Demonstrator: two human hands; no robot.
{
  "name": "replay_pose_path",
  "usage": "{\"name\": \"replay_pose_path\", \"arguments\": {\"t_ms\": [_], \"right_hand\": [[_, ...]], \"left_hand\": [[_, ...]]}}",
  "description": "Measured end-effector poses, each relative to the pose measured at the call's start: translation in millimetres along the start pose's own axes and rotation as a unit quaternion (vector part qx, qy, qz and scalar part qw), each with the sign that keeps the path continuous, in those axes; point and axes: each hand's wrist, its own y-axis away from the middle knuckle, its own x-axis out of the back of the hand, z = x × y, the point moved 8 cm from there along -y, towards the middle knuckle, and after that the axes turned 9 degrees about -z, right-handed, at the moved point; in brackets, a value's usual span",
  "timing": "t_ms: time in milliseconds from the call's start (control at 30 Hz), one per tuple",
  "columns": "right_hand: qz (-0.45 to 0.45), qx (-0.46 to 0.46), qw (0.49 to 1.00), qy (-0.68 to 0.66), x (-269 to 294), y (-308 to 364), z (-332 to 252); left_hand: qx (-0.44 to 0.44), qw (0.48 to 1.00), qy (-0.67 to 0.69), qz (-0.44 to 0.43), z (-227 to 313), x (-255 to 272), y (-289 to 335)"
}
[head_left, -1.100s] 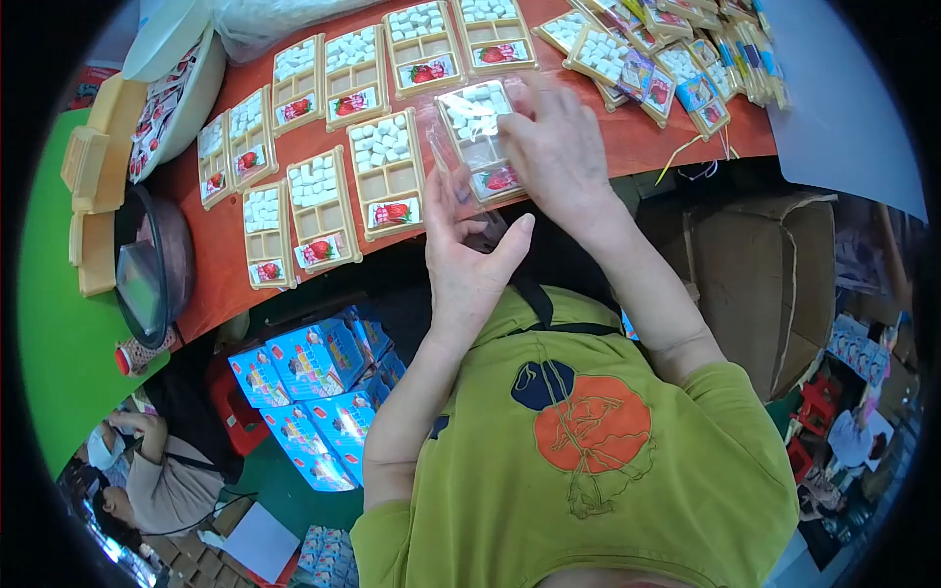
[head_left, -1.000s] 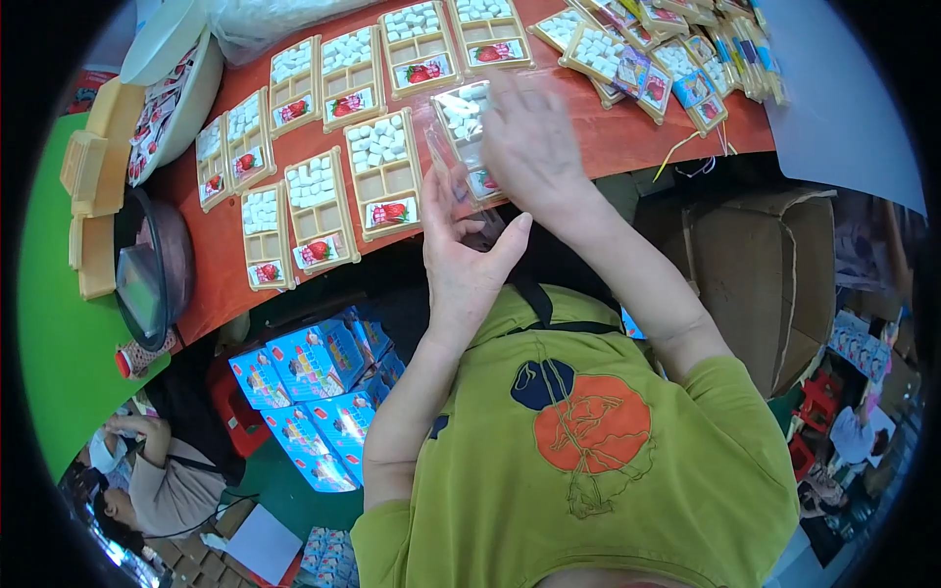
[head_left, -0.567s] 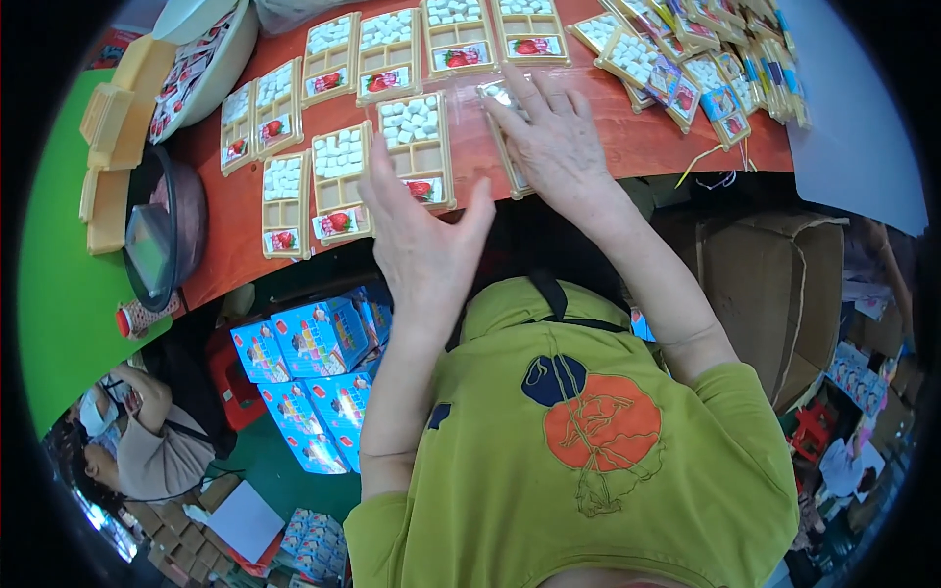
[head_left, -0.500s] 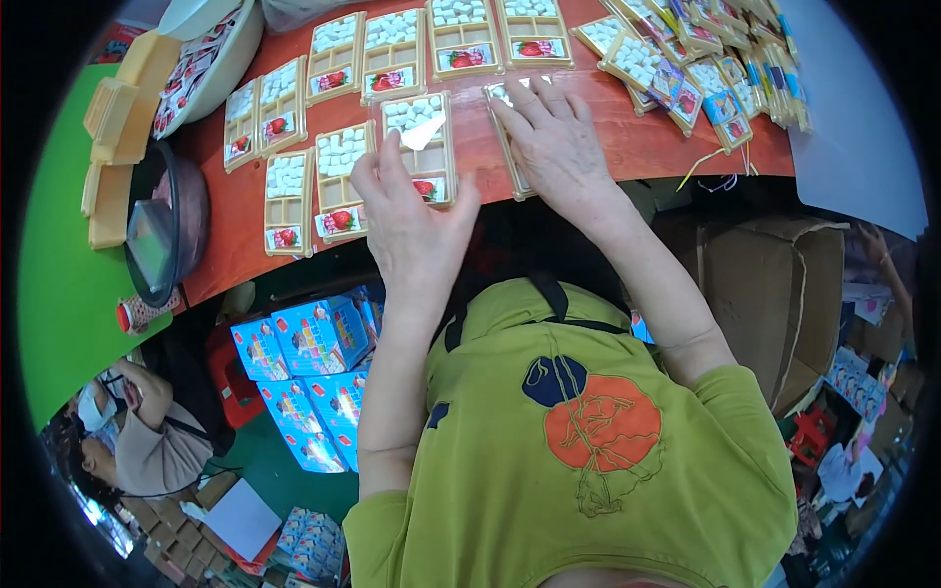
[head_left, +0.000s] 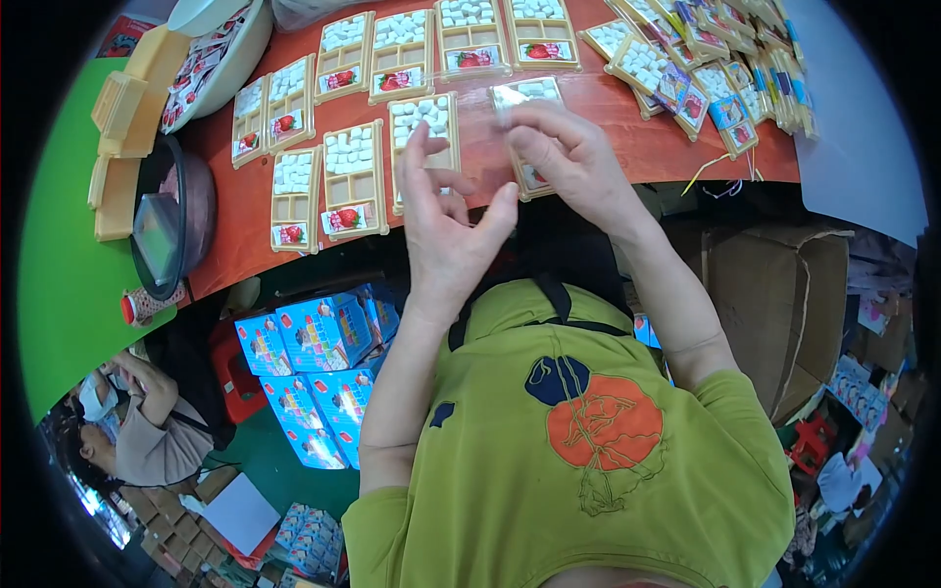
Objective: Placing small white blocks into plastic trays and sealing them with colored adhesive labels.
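Note:
My left hand (head_left: 446, 220) is raised over the near edge of the red table, fingers spread and thumb out, with nothing visible in it. Behind its fingers lies a cream compartment tray (head_left: 454, 147) with small white pieces in its far part. My right hand (head_left: 578, 167) hovers above another cream tray (head_left: 537, 86), its index finger and thumb pointing left with a gap between them. Shiny clear plastic (head_left: 505, 101) glints by the right fingertips; whether they touch it I cannot tell. The right hand hides much of that tray.
More cream trays (head_left: 400, 49) with white pieces and strawberry-printed packets stand in rows. A pile of filled trays (head_left: 642, 64) lies at right. At left are a white tub of packets (head_left: 257, 49) and a dark-rimmed bowl (head_left: 201, 196). Blue boxes (head_left: 328, 333) and a cardboard box (head_left: 765, 304) stand below.
My left hand has lifted off its tray and moved right. My right hand has risen from flat on the right tray, its fingers now pointing left. The view has shifted slightly.

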Motion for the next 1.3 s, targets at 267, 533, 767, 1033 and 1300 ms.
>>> {"name": "replay_pose_path", "arguments": {"t_ms": [267,533,767,1033,1300], "right_hand": [[-0.083,-0.279,0.883,-0.369,-53.9,-10.1,18.3],[-0.089,-0.270,0.937,-0.202,-57.3,-13.2,19.4],[-0.033,-0.125,0.989,0.076,-24.8,-12.3,11.7],[-0.038,0.041,0.985,0.164,-51.8,-27.5,-12.9],[-0.116,0.020,0.973,0.198,-93.3,-51.3,-5.3]], "left_hand": [[-0.072,0.944,-0.320,0.043,12.6,16.3,1.2],[-0.026,0.919,-0.392,0.019,-7.7,26.3,-16.7],[-0.004,0.895,-0.444,0.028,-5.5,21.9,-22.3],[0.020,0.880,-0.474,0.008,-4.4,20.8,-27.1],[0.018,0.939,-0.342,-0.020,-15.9,41.4,-20.8]]}}
